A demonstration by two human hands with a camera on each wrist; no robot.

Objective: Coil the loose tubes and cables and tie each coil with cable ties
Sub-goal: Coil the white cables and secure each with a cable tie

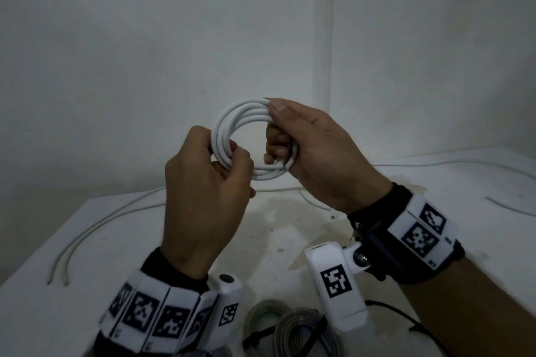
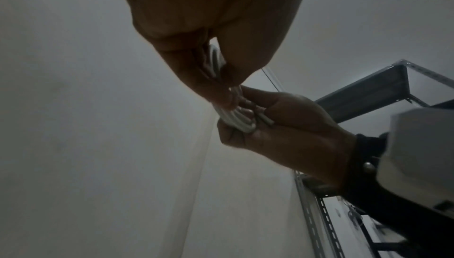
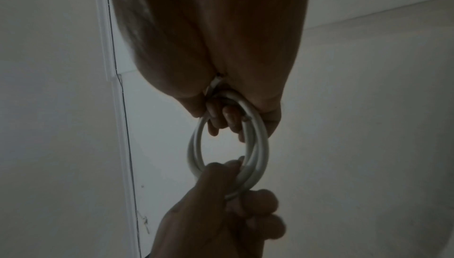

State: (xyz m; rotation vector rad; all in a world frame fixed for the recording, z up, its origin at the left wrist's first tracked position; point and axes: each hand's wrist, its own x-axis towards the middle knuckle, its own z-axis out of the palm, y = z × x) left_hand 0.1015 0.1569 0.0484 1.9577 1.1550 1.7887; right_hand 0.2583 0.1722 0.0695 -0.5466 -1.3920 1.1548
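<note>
Head view shows us holding the white cable coil (image 1: 246,136) above the surface (image 1: 290,229): our left hand (image 1: 203,182) pinches its near-left side, our right hand (image 1: 313,153) wraps its right side. We should keep the loops stacked flat while one hand frees itself for a tie. No loose cable tie is visible; the cable's end is hard to place.

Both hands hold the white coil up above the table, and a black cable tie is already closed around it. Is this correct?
Not quite. The left hand and right hand do hold the white coil above the table, but no tie is around it; the head view and right wrist view show bare loops.
</note>
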